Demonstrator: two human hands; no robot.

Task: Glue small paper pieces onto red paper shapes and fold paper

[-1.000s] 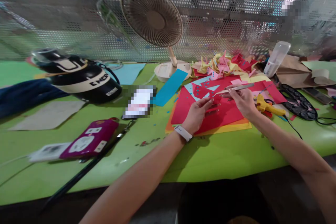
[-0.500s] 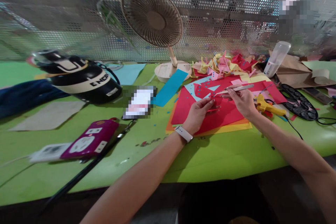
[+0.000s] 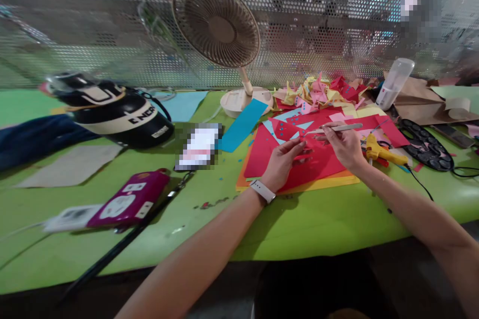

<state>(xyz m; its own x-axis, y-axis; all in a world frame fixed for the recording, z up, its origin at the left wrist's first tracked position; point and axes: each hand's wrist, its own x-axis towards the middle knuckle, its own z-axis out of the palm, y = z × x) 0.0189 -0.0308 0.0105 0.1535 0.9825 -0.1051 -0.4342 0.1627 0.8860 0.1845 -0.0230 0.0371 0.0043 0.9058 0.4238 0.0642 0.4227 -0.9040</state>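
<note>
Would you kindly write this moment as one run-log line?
left hand: holding dotted red paper | right hand: holding tweezers | below: red sheet | right side: yellow glue gun

On the desk point(image 3: 209, 239), the jug point(image 3: 127, 122) stands left of the fan point(image 3: 220, 29), the phone point(image 3: 200, 144) in front between them. The strip point(image 3: 243, 126) lies between phone and papers point(image 3: 260, 154). Scraps point(image 3: 318, 92) lie behind the papers; rightward come the glue gun point(image 3: 385, 153), then the palette point(image 3: 424, 142), the bottle point(image 3: 395, 82) behind. The left hand point(image 3: 282, 162) is over the papers, the right hand point(image 3: 342, 147) to its right.
</note>
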